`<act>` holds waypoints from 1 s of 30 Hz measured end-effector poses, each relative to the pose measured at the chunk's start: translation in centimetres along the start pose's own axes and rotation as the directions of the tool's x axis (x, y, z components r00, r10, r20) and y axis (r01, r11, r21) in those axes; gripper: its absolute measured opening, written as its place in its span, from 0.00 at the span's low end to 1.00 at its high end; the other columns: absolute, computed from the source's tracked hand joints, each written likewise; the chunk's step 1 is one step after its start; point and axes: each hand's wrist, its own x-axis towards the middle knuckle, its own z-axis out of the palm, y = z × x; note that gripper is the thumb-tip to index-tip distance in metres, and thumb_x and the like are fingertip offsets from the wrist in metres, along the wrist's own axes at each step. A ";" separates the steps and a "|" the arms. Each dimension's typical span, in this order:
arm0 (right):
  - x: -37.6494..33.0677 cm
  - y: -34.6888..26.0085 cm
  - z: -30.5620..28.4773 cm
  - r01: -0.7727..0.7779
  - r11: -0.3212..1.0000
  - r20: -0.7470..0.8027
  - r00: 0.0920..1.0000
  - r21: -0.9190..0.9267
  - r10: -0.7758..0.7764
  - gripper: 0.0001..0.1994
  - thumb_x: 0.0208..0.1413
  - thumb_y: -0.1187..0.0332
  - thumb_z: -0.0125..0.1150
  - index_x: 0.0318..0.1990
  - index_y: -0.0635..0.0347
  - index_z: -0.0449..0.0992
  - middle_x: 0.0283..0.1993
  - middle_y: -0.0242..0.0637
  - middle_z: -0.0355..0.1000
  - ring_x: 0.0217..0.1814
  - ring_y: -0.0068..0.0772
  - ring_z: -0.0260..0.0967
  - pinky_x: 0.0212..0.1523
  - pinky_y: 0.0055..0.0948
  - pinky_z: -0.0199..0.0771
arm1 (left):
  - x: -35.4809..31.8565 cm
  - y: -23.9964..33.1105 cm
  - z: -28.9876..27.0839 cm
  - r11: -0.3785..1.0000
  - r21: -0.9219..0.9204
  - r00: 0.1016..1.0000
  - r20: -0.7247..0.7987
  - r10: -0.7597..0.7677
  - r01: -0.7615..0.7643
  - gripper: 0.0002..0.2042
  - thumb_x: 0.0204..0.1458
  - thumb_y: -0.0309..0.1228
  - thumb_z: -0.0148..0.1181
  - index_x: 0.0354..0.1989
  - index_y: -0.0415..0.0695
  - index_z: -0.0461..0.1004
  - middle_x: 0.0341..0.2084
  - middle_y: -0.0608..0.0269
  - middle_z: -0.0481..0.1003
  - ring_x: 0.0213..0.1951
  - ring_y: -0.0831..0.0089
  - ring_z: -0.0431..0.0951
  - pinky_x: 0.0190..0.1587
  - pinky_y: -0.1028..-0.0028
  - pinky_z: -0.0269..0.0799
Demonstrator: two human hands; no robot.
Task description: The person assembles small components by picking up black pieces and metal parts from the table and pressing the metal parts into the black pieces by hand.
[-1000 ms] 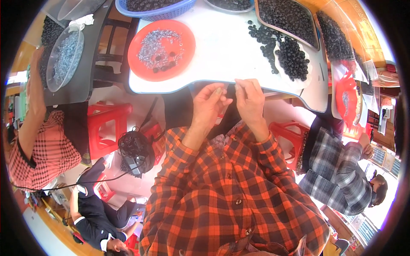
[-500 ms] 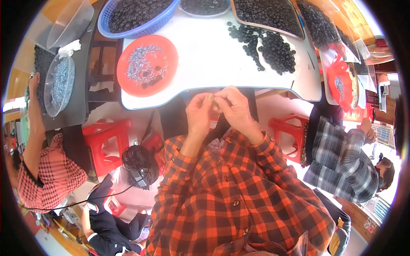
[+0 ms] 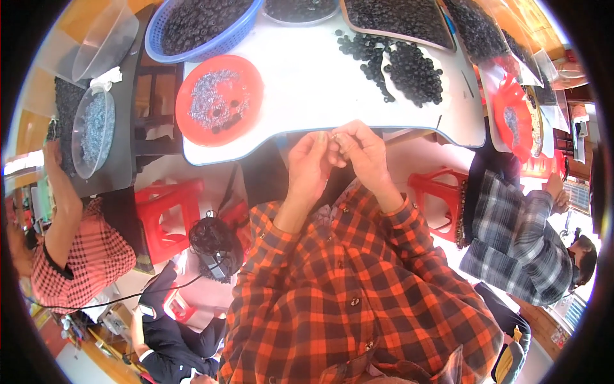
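My left hand (image 3: 310,165) and my right hand (image 3: 361,153) meet at the fingertips just in front of the white table's (image 3: 300,89) near edge. Both are closed in a pinch; what they hold, if anything, is too small and covered to name. Beyond them to the left lies a red plate (image 3: 251,79) with small clear bluish pieces (image 3: 208,102) and a few black round parts (image 3: 224,120). At the far right of the tabletop is a loose heap of small black ring-like parts (image 3: 414,73).
A blue basket (image 3: 203,50), a clear bowl and a tray (image 3: 400,19) of black parts line the far edge. Red stools (image 3: 167,217) stand on either side. Co-workers sit left (image 3: 89,256) and right (image 3: 518,237); another person (image 3: 176,339) is at lower left.
My two hands have shifted slightly right and up, still joined at the fingertips. The co-worker's arm at left has moved down from the clear bowl's far side.
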 end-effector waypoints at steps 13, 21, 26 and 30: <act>1.8 0.5 -4.3 0.338 0.604 -0.126 0.794 -0.722 -0.594 0.03 0.56 0.80 0.59 0.37 0.65 0.73 0.34 0.41 0.70 0.28 0.37 0.70 0.30 0.31 0.70 | 4.2 1.0 4.0 0.501 0.838 0.958 0.086 0.273 -0.217 0.08 0.59 0.29 0.59 0.37 0.35 0.75 0.27 0.64 0.75 0.25 0.79 0.74 0.30 0.77 0.72; 2.0 1.4 -5.4 0.239 0.611 -0.209 0.796 -0.754 -0.569 0.03 0.55 0.79 0.60 0.35 0.65 0.72 0.32 0.42 0.70 0.28 0.40 0.71 0.28 0.33 0.71 | 11.9 0.1 4.5 -0.125 0.877 0.794 0.474 0.380 -0.464 0.04 0.52 0.24 0.60 0.34 0.39 0.78 0.32 0.49 0.77 0.30 0.57 0.79 0.35 0.64 0.74; 2.4 1.8 -5.5 0.235 0.604 -0.214 0.789 -0.762 -0.576 0.03 0.54 0.79 0.60 0.35 0.63 0.72 0.33 0.41 0.70 0.28 0.41 0.71 0.28 0.33 0.71 | 14.8 -0.5 4.9 -0.295 0.880 0.826 0.460 0.327 -0.373 0.08 0.50 0.21 0.57 0.39 0.37 0.77 0.38 0.48 0.75 0.42 0.50 0.75 0.48 0.60 0.70; 2.6 1.8 -5.5 0.250 0.577 -0.195 0.776 -0.778 -0.600 0.04 0.53 0.79 0.61 0.35 0.62 0.72 0.32 0.41 0.69 0.28 0.43 0.70 0.28 0.34 0.70 | 16.1 -0.6 5.3 -0.315 0.814 0.771 0.571 0.281 -0.488 0.11 0.49 0.20 0.57 0.41 0.36 0.77 0.42 0.47 0.74 0.46 0.50 0.73 0.52 0.61 0.68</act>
